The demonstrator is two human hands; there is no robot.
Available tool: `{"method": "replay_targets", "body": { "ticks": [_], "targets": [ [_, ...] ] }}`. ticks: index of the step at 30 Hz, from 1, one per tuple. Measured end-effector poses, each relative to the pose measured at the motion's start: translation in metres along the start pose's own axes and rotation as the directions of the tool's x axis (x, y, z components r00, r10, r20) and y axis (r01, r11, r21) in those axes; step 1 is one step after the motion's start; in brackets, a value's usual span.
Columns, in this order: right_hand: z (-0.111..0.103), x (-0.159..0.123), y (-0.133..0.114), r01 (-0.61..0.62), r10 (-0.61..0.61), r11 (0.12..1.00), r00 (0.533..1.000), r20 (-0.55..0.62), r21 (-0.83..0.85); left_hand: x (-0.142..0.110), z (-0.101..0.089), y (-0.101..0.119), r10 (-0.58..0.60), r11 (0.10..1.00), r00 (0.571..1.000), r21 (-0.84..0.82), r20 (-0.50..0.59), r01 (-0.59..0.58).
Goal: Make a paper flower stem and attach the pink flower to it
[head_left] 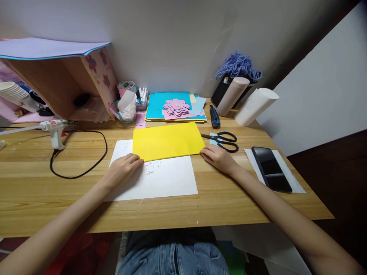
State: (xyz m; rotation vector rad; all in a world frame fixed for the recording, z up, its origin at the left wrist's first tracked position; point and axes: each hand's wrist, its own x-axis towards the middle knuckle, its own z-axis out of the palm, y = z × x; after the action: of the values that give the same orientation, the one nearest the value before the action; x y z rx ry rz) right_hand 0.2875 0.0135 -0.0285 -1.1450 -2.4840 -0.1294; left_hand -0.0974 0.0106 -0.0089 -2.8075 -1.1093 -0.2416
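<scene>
A sheet of yellow paper (169,141), apparently folded, lies over the upper part of a white sheet (172,181) with faint marks. My left hand (126,168) is closed at its near left corner, fingers pressed together on the edge. At the near right corner my right hand (218,156) grips the paper in the same way. Black-handled scissors (226,141) rest just beyond my right hand, with a light blue scrap beneath them. The thumbs are mostly hidden.
A glue gun (56,133) with a looping black cable stands left, near an open cardboard box (100,80). Behind are stacked coloured sheets with a pink paper flower (176,108), markers (142,95) and a blue cutter (214,116). Right are paper rolls (256,107) and a phone (271,168).
</scene>
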Motion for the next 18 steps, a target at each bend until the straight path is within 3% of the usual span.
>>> {"method": "replay_targets", "body": {
  "ticks": [6,12,15,18],
  "targets": [
    [0.004,-0.001,0.003,-0.086,0.098,0.978,0.994,-0.056,0.189,0.011,-0.006,0.003,0.002,0.998,0.998,0.070,0.067,-0.007],
    [0.006,0.004,0.006,-0.223,0.235,0.915,0.972,0.005,0.335,0.016,-0.001,0.002,-0.121,0.992,0.990,0.048,0.074,0.117],
    [0.009,0.007,0.009,-0.295,0.300,0.882,0.953,0.045,0.367,0.014,0.003,0.001,-0.222,0.971,0.973,-0.079,0.063,0.226],
    [0.010,0.010,0.011,-0.368,0.368,0.840,0.926,0.079,0.399,0.012,0.004,0.001,-0.379,0.873,0.920,-0.289,0.104,0.392]
  ]
}}
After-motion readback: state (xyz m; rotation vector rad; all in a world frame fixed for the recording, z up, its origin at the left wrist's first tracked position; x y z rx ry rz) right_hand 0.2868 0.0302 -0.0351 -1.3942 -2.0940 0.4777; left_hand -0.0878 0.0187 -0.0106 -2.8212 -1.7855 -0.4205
